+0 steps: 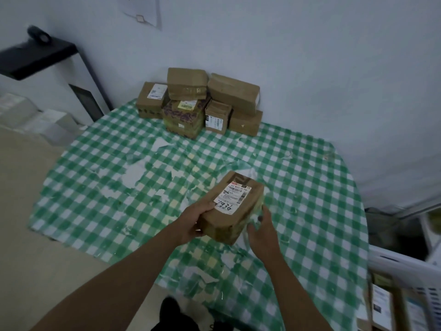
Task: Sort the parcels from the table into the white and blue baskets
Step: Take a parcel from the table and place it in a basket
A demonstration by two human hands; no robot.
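Held over the near middle of the worktop: one brown parcel, label side up, tilted with its far end higher. Left hand gripping the parcel's near left corner, thumb on top beside the label, fingers curled underneath and hidden. Right hand against the parcel's right side, blurred; fingers appear partly curled toward the cardboard, but contact or a real grip cannot be told. Label printed with barcodes plus handwritten digits, too smeared to read with confidence.

At the far edge, pushed against the wall: a pile of parcels, some stacked two high, one wrapped in patterned purple and yellow, the rest plain brown. Between that pile and the held parcel, a broad stretch of green-and-white checked cloth, worn through in pale patches near the centre. Cloth hanging over the left edge and the near edge; right edge running close to the wall corner.

At lower right, just beside the worktop's near right corner: white basket, only its rim and part of a slatted wall in view, cut by the frame. Inside it, flat labelled parcels, blurred. Beyond it, a dark gap and pale frame pieces, hard to make out.

On the left, well apart from the worktop: a black shelf with a dark round object on top, smeared by motion. Bare floor to the left. Dark shoe at the bottom edge, partly cut off.
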